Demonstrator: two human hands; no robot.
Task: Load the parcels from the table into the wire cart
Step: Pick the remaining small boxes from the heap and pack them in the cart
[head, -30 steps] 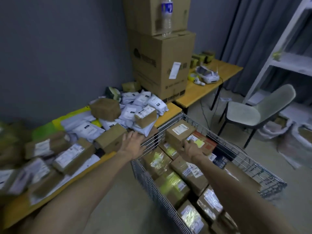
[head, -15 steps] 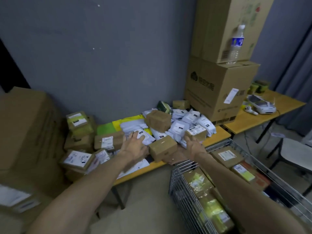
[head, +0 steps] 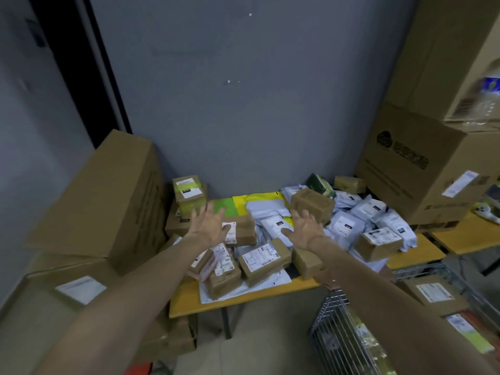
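Note:
Several brown cardboard parcels [head: 263,260] and white mailer bags [head: 349,226] lie heaped on the yellow table [head: 243,299]. My left hand [head: 209,226] hovers with fingers spread over a brown parcel with a white label [head: 240,230]. My right hand [head: 304,230] is spread open too, just in front of a plain brown box [head: 312,203] on top of the heap. Neither hand holds anything. The wire cart [head: 341,339] stands at the lower right with labelled parcels [head: 433,293] inside.
Large cardboard cartons [head: 108,196] are stacked at the left of the table, and taller ones [head: 422,163] at the right, with a water bottle [head: 484,101] on top. A second yellow table [head: 465,236] adjoins at the right. A grey wall stands behind.
My view has swung left from the cart to the table. Both hands left the cart side and now reach forward, spread open, over the heap.

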